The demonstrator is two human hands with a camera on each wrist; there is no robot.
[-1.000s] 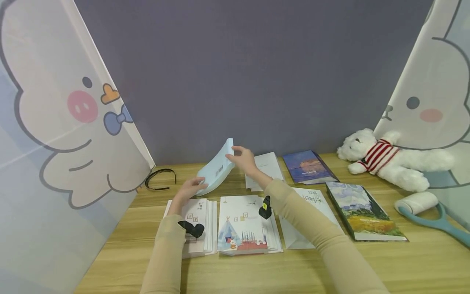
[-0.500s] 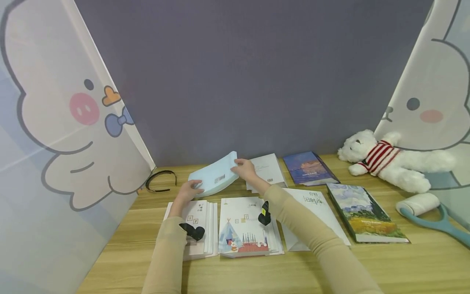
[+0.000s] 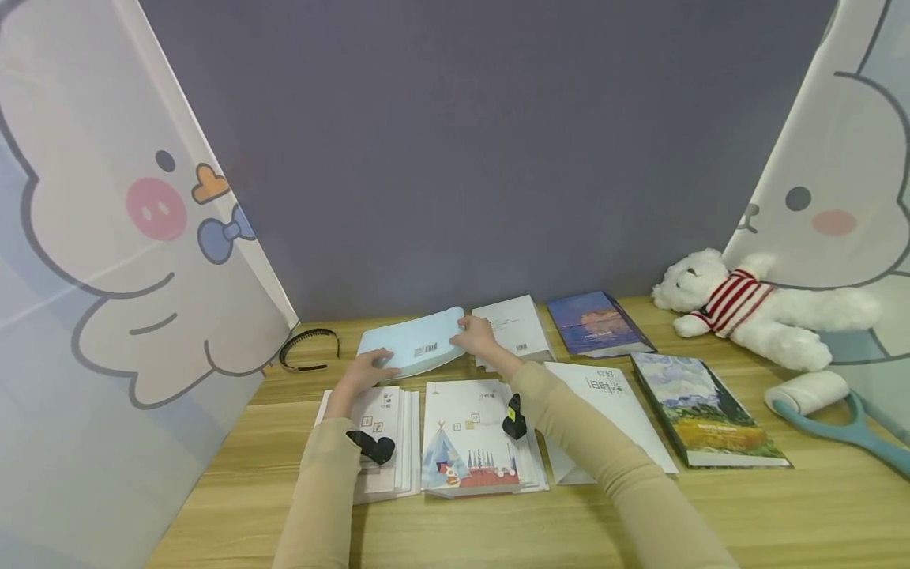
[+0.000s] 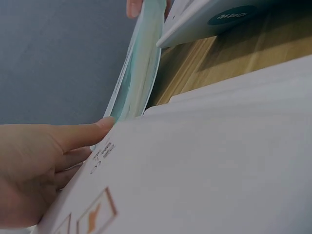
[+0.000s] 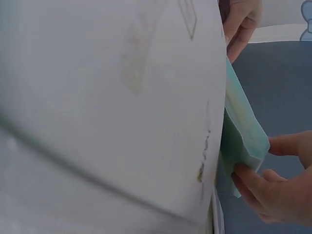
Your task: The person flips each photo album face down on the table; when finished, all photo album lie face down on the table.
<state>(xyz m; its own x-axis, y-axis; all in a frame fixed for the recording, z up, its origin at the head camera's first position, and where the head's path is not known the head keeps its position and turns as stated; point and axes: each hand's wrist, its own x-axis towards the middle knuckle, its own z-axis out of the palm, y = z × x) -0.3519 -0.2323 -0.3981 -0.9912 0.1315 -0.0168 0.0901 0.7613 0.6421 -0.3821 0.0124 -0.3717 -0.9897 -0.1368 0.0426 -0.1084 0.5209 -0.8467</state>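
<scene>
A light blue paperback book (image 3: 408, 336) with a barcode lies almost level near the back of the table, its pages slightly bowed. My left hand (image 3: 364, 373) holds its near left corner, the thumb along the edge in the left wrist view. On the other side my right hand (image 3: 478, 338) pinches the right corner; the right wrist view shows thumb and fingers on both faces of the blue book (image 5: 246, 129). Just in front lie a stack of white books (image 3: 377, 435) on the left and a white book with a tent drawing (image 3: 469, 435).
Right of the blue book lie a white book (image 3: 510, 320), a purple-blue album (image 3: 597, 324), a white book (image 3: 604, 411) partly under my right arm, and a landscape-covered album (image 3: 704, 411). A black headband (image 3: 310, 348), teddy bear (image 3: 753, 304) and lint roller (image 3: 810, 395) flank them.
The blue book has come down from a steep tilt to nearly flat, both hands staying on it. Its right end and my right hand have lowered. The other things stay put.
</scene>
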